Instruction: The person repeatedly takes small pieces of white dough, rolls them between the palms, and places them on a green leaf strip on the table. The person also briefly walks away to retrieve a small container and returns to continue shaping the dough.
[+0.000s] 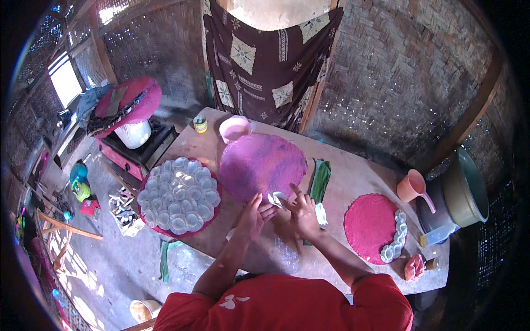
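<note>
In the middle of the table my two hands are close together over the near edge of a purple round mat point(259, 165). My right hand point(303, 212) pinches a small thin white piece point(276, 198) of soft-looking material; its exact kind is too small to tell. Just left of it, my left hand point(255, 216) is turned partly palm up, thumb apart from its stretched fingers, with nothing clearly in it. A folded green leaf strip point(320, 177) lies right of the mat, and a white piece point(321, 214) rests at its near end.
Left stands a red round tray covered with small clear cups point(179, 193). On the right, a red round mat point(367, 226) bears several cups along its edge. A pink bowl point(234, 128), small jar point(200, 124), pink dipper point(413, 186) and large tub point(466, 187) stand around.
</note>
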`<state>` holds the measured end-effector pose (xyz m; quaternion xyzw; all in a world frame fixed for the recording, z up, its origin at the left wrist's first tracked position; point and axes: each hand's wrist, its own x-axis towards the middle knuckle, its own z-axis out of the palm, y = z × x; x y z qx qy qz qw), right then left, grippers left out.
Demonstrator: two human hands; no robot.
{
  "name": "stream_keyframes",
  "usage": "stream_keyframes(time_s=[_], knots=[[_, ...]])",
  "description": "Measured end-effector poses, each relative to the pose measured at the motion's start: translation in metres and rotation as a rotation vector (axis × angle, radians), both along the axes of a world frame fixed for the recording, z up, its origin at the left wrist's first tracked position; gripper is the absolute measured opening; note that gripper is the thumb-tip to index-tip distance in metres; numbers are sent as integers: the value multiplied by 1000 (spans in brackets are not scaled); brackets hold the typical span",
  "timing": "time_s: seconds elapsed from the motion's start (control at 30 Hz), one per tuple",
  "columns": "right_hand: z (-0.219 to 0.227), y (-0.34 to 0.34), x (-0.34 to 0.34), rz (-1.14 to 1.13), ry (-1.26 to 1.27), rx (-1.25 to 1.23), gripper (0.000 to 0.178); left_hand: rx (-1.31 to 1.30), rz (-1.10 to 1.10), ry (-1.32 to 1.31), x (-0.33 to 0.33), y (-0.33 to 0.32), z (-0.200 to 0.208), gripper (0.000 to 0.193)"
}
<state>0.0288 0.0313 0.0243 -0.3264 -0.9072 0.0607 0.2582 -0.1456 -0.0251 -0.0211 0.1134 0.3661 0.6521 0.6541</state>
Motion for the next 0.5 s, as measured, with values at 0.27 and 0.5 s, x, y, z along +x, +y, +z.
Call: stream_keyframes(time_s=[0.27,0.5], knots=[[27,-15,9,16,-302,338,57,49,-14,-130,-2,-9,1,50],[6,-29,13,-17,-432,452,62,66,-9,-117,8,-18,20,48]])
